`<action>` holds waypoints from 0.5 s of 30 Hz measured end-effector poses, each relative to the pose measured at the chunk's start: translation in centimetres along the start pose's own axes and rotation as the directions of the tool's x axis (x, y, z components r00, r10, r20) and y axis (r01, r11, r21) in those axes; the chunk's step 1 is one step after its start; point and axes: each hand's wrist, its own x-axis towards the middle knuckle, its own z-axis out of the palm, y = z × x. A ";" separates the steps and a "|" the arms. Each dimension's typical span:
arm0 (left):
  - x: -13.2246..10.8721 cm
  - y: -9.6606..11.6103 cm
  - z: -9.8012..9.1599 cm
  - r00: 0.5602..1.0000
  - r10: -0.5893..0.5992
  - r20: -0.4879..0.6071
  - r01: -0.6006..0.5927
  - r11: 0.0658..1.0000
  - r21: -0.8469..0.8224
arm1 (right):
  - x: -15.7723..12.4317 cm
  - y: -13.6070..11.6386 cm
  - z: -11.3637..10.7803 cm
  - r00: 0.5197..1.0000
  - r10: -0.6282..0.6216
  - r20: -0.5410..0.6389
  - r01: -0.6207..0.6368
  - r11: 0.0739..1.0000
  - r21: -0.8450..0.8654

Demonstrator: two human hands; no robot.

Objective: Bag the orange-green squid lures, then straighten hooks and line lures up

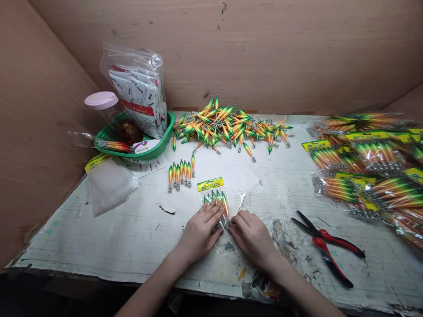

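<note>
The left hand (200, 231) lies flat on a packet (211, 185) of lures, fingers spread over its lower half. The right hand (251, 235) sits just beside it, fingers curled at the packet's bottom edge; I can't tell whether they pinch it. A short row of lures (180, 174) lies above the packet, and a loose pile (228, 125) sits farther back. A green basket (167, 134) stands at the left. Red pliers (325, 246) lie to the right, near the filled packs (366, 167).

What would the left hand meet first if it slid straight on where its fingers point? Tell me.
The left hand already lies on the lure packet; straight on, it would likely run up it to the yellow label.
</note>
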 end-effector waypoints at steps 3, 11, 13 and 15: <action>0.0 0.0 -0.1 1.000 0.010 -0.003 -0.010 1.000 0.003 | 0.4 -0.3 0.1 1.000 -0.005 -0.003 0.005 1.000 -0.020; 0.3 -0.2 -0.3 0.999 0.035 -0.011 -0.035 0.999 0.008 | 1.8 0.2 0.3 0.990 -0.137 0.013 0.138 0.989 -0.060; 0.3 -0.3 -0.4 0.999 0.041 -0.013 -0.041 0.999 -0.001 | 1.9 0.5 0.0 0.983 -0.184 0.029 0.185 0.981 -0.061; 0.2 -0.3 -0.3 1.000 0.024 -0.018 -0.024 0.999 -0.020 | 2.1 0.6 -0.1 0.978 -0.208 0.030 0.210 0.976 -0.061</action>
